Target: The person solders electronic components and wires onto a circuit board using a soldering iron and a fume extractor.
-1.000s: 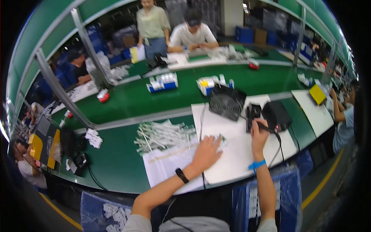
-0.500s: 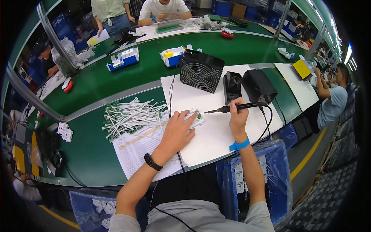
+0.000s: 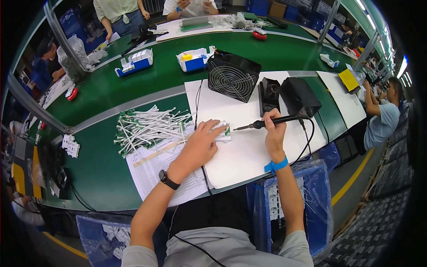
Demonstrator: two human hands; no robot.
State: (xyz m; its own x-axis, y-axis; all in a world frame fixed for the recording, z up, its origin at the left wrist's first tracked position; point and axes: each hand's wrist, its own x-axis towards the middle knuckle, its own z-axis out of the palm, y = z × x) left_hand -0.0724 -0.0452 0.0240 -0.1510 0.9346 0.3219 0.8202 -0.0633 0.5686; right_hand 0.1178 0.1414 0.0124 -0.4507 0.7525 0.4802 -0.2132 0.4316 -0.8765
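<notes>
My right hand (image 3: 275, 135) is closed round the black handle of a soldering iron (image 3: 255, 125), whose tip points left. Just beyond that tip lies a white plastic part with a small green circuit board (image 3: 227, 130); a slight gap seems to separate them. My left hand (image 3: 201, 144) holds the part down on the white board (image 3: 244, 160), its fingers over the part and hiding much of it. Left of this hand is a heap of white wires with green ends (image 3: 151, 129). A printed sheet (image 3: 155, 171) lies partly under my left forearm.
Behind my hands stand a black fan (image 3: 233, 75), a black iron holder (image 3: 269, 95) and a black box (image 3: 300, 97). The iron's cord (image 3: 311, 142) hangs at the right. Blue lined bins (image 3: 327, 200) flank my lap. Blue-and-white trays (image 3: 193, 62) sit farther back. Other people work around.
The view has shifted slightly. My left hand's fingers have drawn closer together on the white part, which now lies straighter. The soldering iron stays near it, its tip slightly farther left.
</notes>
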